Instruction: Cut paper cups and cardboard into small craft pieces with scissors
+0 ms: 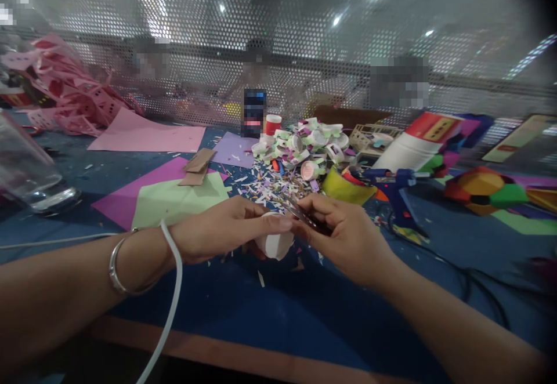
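In the middle of the head view, my left hand (243, 224) is closed around a small white paper cup (278, 243), thumb across its top. A slim, dark metal tool (307, 217) with a shiny tip lies in the closed fingers of my right hand (343, 230). Its kind is hard to make out. The tool's tip is close to the cup's upper edge, and my right fingers are beside the cup. Just beyond both hands, paper scraps (278, 184) are strewn before a heap of small white and pale green paper pieces (308, 143).
A blue glue gun (394, 189) stands right, its black cable (461, 268) trailing. Left are a clear glass (32, 169), a pale green sheet (178, 198) and brown cardboard pieces (198, 166). A white cable (172, 291) crosses my left wrist. A perforated screen (296, 42) closes the back.
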Motion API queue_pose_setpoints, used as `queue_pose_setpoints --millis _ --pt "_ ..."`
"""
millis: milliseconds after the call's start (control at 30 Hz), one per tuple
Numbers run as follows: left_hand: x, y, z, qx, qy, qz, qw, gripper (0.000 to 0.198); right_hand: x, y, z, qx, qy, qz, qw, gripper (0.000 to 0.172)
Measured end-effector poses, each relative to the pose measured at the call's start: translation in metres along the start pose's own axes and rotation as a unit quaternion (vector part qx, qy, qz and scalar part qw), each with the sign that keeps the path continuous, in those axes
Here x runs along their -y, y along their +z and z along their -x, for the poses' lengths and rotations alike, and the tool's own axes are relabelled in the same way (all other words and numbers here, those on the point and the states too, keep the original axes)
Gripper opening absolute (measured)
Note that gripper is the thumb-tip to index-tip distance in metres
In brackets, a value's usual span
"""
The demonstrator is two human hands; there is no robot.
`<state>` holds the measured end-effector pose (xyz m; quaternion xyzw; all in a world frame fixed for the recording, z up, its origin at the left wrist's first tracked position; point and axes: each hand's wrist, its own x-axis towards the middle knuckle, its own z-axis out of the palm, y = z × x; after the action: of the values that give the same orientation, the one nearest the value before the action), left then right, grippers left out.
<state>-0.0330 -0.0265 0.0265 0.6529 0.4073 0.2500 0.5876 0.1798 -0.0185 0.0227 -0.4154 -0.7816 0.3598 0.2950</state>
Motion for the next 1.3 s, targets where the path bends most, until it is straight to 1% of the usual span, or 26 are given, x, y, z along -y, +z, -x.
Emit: queue_pose_setpoints --millis 67,133,200,267,400,533,633,733,867,1000,1133,1233,1300 --pt "-0.002 -0.001 0.001 0.014 0.002 -0.051 0.999 0.035 -0.001 0.001 -0.001 -0.002 0.002 0.0 1.0 0.018" --pt "-0.003 -0.001 0.001 0.007 -0.006 -0.101 0.995 0.033 -0.002 0.002 -0.002 0.001 0.004 -0.007 1.0 0.018" --pt "-0.004 0.0 0.002 -0.004 -0.011 -0.126 0.992 0.032 -0.003 0.002 -0.002 0.005 0.007 -0.021 1.0 0.02" --pt "-0.004 0.001 0.002 0.001 -0.014 -0.112 0.994 0.032 -0.003 0.001 -0.001 0.012 0.01 -0.038 0.999 0.022" --pt "-0.005 0.003 0.003 0.016 -0.008 -0.049 0.999 0.033 0.0 -0.002 0.0 0.017 0.017 -0.052 0.998 0.026" --pt "-0.008 0.003 0.005 0.04 -0.013 -0.025 0.999 0.029 0.002 -0.003 0.0 0.004 0.006 -0.023 1.0 0.024" --pt "-0.008 0.002 0.006 0.057 -0.014 -0.014 0.998 0.031 0.001 -0.002 0.0 -0.016 -0.006 0.004 1.0 0.024" --pt "-0.005 0.002 0.005 0.051 -0.01 -0.034 0.998 0.035 -0.003 -0.002 -0.001 -0.031 -0.013 0.029 0.999 0.023" --pt "-0.002 0.002 0.005 0.032 0.03 -0.065 0.997 0.038 -0.006 -0.002 -0.001 -0.042 -0.013 0.055 0.998 0.023" --pt "0.002 0.001 0.005 0.02 0.051 -0.098 0.994 0.035 -0.005 -0.001 0.0 -0.048 -0.015 0.054 0.997 0.023" --pt "0.005 0.0 0.002 0.032 0.053 -0.071 0.996 0.032 -0.003 -0.001 0.001 -0.055 -0.015 0.053 0.997 0.023" --pt "0.004 0.0 0.0 0.027 0.058 -0.053 0.997 0.028 -0.002 0.0 0.001 -0.056 -0.018 0.054 0.997 0.023" --pt "0.003 0.001 -0.001 0.023 0.049 -0.057 0.997 0.024 -0.001 0.0 0.0 -0.054 -0.02 0.053 0.997 0.022"
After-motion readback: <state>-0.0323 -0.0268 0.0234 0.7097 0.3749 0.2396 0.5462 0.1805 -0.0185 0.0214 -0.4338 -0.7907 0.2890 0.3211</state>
